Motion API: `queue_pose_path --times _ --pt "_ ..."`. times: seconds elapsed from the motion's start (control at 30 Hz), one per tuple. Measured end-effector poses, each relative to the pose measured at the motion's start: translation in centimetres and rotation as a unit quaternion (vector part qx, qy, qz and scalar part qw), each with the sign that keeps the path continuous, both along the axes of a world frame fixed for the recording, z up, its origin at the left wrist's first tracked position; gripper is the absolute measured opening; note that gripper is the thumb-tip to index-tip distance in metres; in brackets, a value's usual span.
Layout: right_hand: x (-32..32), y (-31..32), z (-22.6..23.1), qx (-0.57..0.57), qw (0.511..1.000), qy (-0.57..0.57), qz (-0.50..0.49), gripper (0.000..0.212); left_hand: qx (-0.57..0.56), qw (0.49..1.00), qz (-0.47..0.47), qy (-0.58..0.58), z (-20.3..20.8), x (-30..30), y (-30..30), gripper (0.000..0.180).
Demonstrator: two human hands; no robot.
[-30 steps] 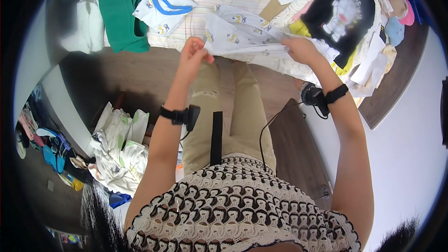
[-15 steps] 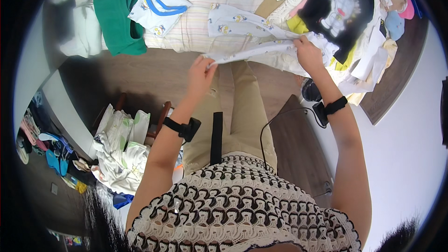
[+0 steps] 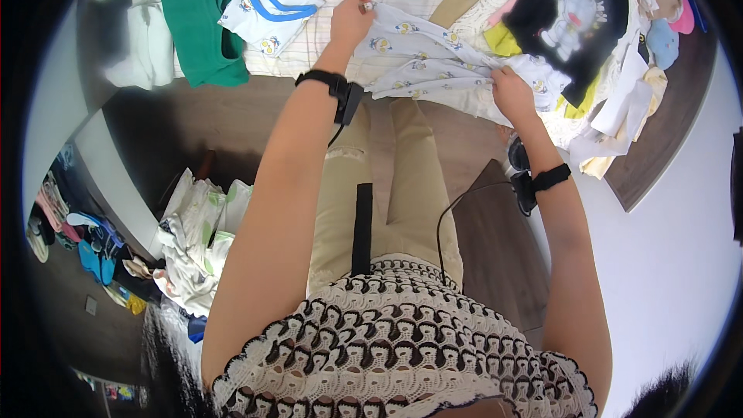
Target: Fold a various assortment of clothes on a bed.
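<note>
White pants with a small cartoon print (image 3: 422,54) stretch between my two hands at the near edge of the bed. My left hand (image 3: 353,19) pinches the far corner of a leg end. Farther right, my right hand (image 3: 513,93) grips the near side of the same pants, with fingers closed on the cloth. Beyond that hand the rest of the pants lies bunched on other clothes. Left of my left hand is a folded white shirt with blue trim (image 3: 271,9) and a matching print.
A folded green garment (image 3: 197,31) lies at the left, beside white clothes (image 3: 147,46). On the right are a black printed T-shirt (image 3: 576,15), a yellow garment (image 3: 503,40) and a mixed clothes pile. More clothes (image 3: 193,240) are heaped lower left. A dark cable (image 3: 443,224) hangs by my right side.
My left hand has moved away from me, from the near leg's end to the far leg's corner. The pants have spread wider. My right hand keeps its hold in nearly the same place.
</note>
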State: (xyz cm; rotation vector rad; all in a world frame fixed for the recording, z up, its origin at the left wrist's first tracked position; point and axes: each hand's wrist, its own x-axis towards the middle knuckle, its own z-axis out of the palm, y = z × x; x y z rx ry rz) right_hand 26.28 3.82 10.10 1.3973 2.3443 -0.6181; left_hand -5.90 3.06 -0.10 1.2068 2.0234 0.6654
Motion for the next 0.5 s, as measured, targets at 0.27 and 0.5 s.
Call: queue_pose_path --times 0.27,0.5 --pt "1.3 0.0 0.6 -0.001 0.999 0.018 -0.03 0.007 0.18 0.978 -0.029 -0.097 6.0 -1.2 -0.6 0.015" --pt "0.8 -0.5 -0.1 -0.009 0.999 0.035 -0.027 0.009 0.011 0.999 -0.039 -0.027 1.5 -2.1 -5.3 0.029"
